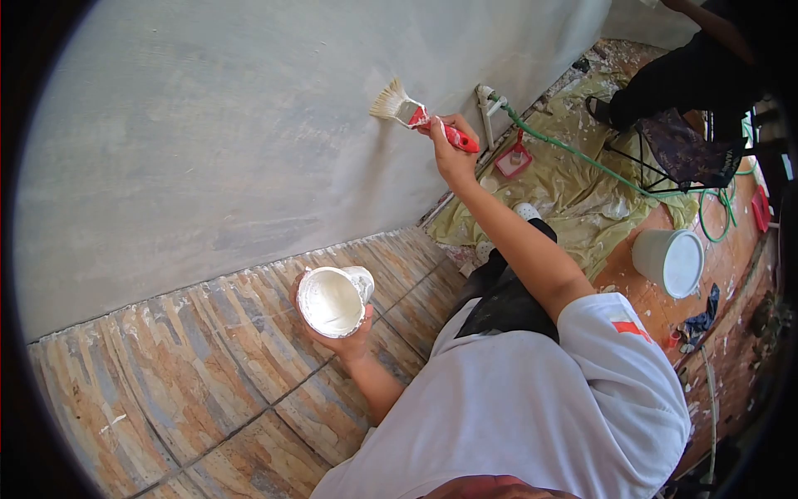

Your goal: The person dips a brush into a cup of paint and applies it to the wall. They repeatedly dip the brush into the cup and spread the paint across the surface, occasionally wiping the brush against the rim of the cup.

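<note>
My right hand (453, 154) is wrapped round the red handle of a paintbrush (413, 110). Its pale bristles are against or close over the grey wall (208, 125), and white paint smears its ferrule. Lower down, my left hand (353, 339) grips a white paint cup (331, 303) with a coated rim. White paint shows inside the cup, which is tipped toward my view. Most of the fingers of that hand are hidden behind the cup.
Patterned tiles (191, 374) run along the wall. A pipe with a tap (488, 104) feeds a green hose (573, 150) over a yellow drop cloth (557, 208). A red tray (514, 160) lies there. Farther right are a white bucket (669, 262), a folding stool (686, 150) and another person (690, 79).
</note>
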Demonstrator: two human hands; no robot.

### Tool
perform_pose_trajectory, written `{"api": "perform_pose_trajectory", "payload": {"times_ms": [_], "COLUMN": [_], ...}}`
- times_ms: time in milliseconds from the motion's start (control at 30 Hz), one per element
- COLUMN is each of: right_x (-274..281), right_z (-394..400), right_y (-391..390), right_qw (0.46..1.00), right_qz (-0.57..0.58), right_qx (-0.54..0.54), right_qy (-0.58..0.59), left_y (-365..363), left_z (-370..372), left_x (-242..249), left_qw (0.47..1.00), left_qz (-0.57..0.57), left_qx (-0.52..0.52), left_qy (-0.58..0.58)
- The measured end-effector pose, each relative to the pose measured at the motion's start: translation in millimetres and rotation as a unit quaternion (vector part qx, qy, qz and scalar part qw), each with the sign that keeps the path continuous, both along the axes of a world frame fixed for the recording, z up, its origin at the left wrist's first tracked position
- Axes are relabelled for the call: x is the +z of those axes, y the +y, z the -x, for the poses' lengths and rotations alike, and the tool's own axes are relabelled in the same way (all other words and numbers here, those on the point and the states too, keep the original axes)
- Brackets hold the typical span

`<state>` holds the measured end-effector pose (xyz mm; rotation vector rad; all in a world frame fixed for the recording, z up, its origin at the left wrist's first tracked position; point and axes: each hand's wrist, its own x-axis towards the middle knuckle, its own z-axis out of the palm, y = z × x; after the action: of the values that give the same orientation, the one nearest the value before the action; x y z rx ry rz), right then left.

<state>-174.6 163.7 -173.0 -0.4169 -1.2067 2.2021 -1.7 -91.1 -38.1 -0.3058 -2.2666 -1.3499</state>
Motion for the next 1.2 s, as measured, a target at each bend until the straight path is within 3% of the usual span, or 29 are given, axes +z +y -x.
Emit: {"api": "perform_pose_trajectory", "payload": {"times_ms": [100,200,267,300,367,433,500,600,667,700,767,867,1000,1067,1133,1200], "right_x": [20.6,99.3,140.7,153.0,169.6,141.4,81.1,-0.6,-22.8,-27.9,-31.5,36.8,159.1,198.6,211.2,181.3], "right_z": [-12.6,-27.1,-29.4,-29.6,-26.1,-13.1,-1.1,-2.0,-12.2,-14.7,-15.8,-15.1,-5.8,-7.1,-7.9,-2.5], "right_y": [2.0,28.5,34.0,33.0,29.3,19.4,0.4,-11.7,-8.1,-6.4,-0.9,20.8,41.6,41.3,39.3,32.2], "right_qw": [1.0,0.999,0.992,0.992,0.983,0.983,0.993,0.992,0.985,0.985,0.995,0.991,0.99,0.986,0.974,0.977], "right_qz": [-0.022,0.054,-0.013,-0.014,-0.127,-0.144,-0.105,-0.107,-0.159,-0.161,-0.053,0.04,-0.057,-0.047,-0.036,-0.098], "right_qx": [-0.009,0.001,-0.032,-0.03,-0.059,-0.041,-0.029,-0.033,-0.017,-0.015,0.02,0.074,0.1,0.076,0.045,0.042], "right_qy": [-0.021,0.009,0.12,0.12,0.121,0.103,0.046,0.051,-0.061,-0.059,-0.088,-0.108,0.078,0.137,0.217,0.186], "left_y": [12.7,22.2,19.5,20.8,25.4,28.6,26.2,21.3,17.2,15.5,11.8,6.0,3.7,7.7,7.7,6.8], "left_z": [-5.7,4.0,4.4,4.0,7.4,5.9,1.7,-3.5,-8.3,-9.7,-8.5,-4.3,-0.1,3.4,2.9,0.5], "left_x": [3.4,8.2,4.2,4.5,7.0,11.8,15.0,15.5,13.3,12.4,11.2,10.8,9.8,14.8,11.7,11.2], "left_qw": [0.998,0.999,0.998,0.998,0.999,0.999,0.999,0.999,0.998,0.998,0.998,0.998,0.997,0.998,0.998,0.997], "left_qz": [-0.036,-0.044,-0.051,-0.052,-0.037,-0.035,-0.032,-0.035,-0.056,-0.059,-0.054,-0.056,-0.073,-0.058,-0.065,-0.072], "left_qx": [0.027,-0.004,-0.016,-0.014,-0.019,-0.016,-0.013,-0.007,0.017,0.019,0.029,0.024,0.017,0.011,0.009,0.012], "left_qy": [-0.033,-0.007,-0.028,-0.028,-0.02,-0.012,-0.005,-0.003,-0.002,0.0,-0.007,-0.008,-0.011,-0.005,-0.006,-0.007]}}
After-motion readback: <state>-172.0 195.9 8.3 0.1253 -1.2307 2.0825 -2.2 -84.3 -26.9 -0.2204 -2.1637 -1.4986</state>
